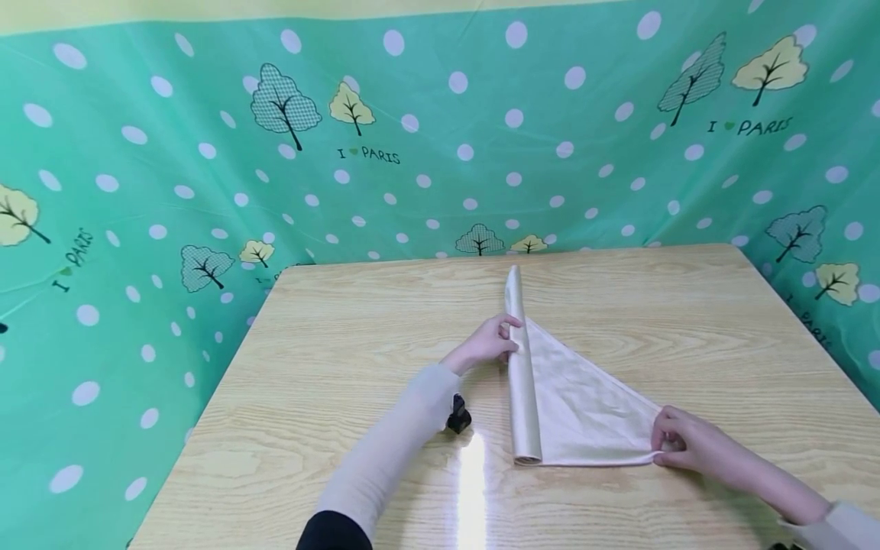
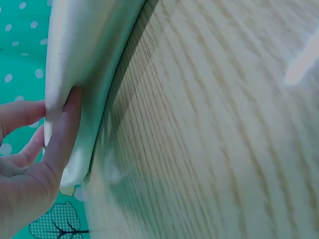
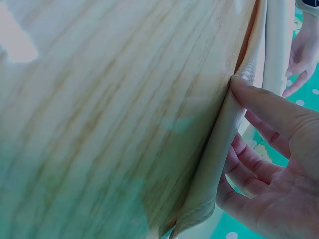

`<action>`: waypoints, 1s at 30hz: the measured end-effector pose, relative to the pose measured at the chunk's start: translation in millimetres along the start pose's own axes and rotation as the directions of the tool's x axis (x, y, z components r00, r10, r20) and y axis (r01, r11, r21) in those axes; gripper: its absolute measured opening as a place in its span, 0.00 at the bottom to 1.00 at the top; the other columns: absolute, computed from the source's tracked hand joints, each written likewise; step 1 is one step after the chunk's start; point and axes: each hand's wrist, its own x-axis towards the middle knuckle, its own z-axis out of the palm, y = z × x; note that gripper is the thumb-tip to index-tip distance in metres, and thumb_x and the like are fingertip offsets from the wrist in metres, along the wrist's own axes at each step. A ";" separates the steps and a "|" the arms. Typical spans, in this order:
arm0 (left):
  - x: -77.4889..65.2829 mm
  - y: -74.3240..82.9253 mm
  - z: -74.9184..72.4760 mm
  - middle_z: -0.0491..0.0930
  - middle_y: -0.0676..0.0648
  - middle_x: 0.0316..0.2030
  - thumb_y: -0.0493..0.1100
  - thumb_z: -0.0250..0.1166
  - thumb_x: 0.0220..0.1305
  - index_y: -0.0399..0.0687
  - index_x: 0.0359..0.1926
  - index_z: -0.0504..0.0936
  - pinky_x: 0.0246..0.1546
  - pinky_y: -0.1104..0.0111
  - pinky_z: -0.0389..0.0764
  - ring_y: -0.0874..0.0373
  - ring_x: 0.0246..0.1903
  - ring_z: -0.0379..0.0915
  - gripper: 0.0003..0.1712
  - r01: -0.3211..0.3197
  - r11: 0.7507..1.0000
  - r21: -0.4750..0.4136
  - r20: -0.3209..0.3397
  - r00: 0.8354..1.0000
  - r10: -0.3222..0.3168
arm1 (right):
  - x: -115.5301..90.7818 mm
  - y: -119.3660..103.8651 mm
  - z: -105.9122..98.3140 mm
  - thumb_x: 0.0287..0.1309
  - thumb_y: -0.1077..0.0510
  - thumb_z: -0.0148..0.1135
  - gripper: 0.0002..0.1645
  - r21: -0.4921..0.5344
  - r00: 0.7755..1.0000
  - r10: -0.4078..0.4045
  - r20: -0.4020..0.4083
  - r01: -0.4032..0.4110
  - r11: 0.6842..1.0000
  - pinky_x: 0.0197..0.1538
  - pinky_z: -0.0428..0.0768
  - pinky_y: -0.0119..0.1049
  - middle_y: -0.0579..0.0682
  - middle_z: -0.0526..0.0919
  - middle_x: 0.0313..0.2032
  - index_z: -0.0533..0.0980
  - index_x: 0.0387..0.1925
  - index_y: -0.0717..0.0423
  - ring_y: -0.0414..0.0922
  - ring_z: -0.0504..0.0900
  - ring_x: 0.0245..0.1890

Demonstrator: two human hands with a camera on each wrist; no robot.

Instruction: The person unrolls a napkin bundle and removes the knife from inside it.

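A cream cloth [image 1: 593,405] lies on the table, its left side rolled into a long tube [image 1: 525,405] and its right part spread flat as a triangle with slight creases. My left hand [image 1: 490,341] pinches the upper half of the tube; in the left wrist view the thumb [image 2: 67,130] presses into the fabric, with other fingers on the far side. At the triangle's lower right corner, my right hand [image 1: 701,447] pinches the cloth's edge. Seen from the right wrist, its thumb [image 3: 259,102] lies on the hemmed edge [image 3: 219,139], and the fingers curl behind it.
The cloth lies on a light wood-grain table [image 1: 330,344]. Green dotted fabric with printed trees [image 1: 426,99] hangs behind and beside it. A small black object [image 1: 459,416] is at the left wrist. A bright reflection shines on the table's front part.
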 end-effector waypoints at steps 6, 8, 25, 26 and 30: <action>-4.2 -6.0 -7.8 0.65 0.47 0.26 0.24 0.57 0.51 0.38 0.52 0.68 0.25 0.68 0.78 0.58 0.19 0.70 0.25 0.058 0.998 -0.039 -0.017 0.998 -0.059 | -0.9 0.7 0.2 0.36 0.59 0.68 0.14 -0.009 1.000 -0.022 -0.012 0.021 1.000 0.22 0.63 0.25 0.35 0.63 0.26 0.69 0.22 0.46 0.28 0.61 0.23; -6.0 -7.9 -10.7 0.66 0.46 0.26 0.24 0.57 0.51 0.39 0.52 0.68 0.25 0.67 0.79 0.57 0.20 0.70 0.25 0.076 0.996 -0.036 -0.025 0.997 -0.077 | -1.2 0.5 0.2 0.37 0.59 0.68 0.14 -0.012 1.000 -0.015 -0.010 0.015 1.000 0.22 0.63 0.26 0.35 0.63 0.26 0.69 0.22 0.46 0.28 0.61 0.23; -16.0 -13.2 -20.9 0.67 0.45 0.22 0.23 0.58 0.49 0.36 0.52 0.65 0.22 0.67 0.79 0.57 0.16 0.69 0.26 0.062 0.994 0.088 -0.024 0.998 -0.060 | 0.8 -0.9 -1.9 0.38 0.57 0.68 0.13 -0.010 0.998 0.050 0.044 -0.049 0.999 0.23 0.63 0.26 0.37 0.64 0.26 0.70 0.23 0.47 0.29 0.61 0.23; -15.9 -13.8 -21.3 0.67 0.46 0.22 0.23 0.59 0.49 0.36 0.51 0.66 0.22 0.67 0.78 0.57 0.16 0.69 0.26 0.053 0.992 0.115 -0.027 0.998 -0.050 | 0.9 -0.7 -1.8 0.38 0.57 0.68 0.13 -0.012 0.999 0.036 0.036 -0.035 0.999 0.23 0.63 0.26 0.36 0.64 0.26 0.70 0.23 0.47 0.29 0.62 0.23; -15.8 -12.5 -22.9 0.68 0.47 0.21 0.26 0.61 0.48 0.35 0.50 0.67 0.21 0.70 0.77 0.58 0.16 0.68 0.25 0.006 0.965 0.262 -0.038 0.999 0.004 | 0.6 0.2 -1.2 0.37 0.58 0.68 0.13 -0.016 1.000 0.004 0.009 -0.004 1.000 0.22 0.63 0.26 0.35 0.64 0.26 0.69 0.22 0.46 0.28 0.61 0.23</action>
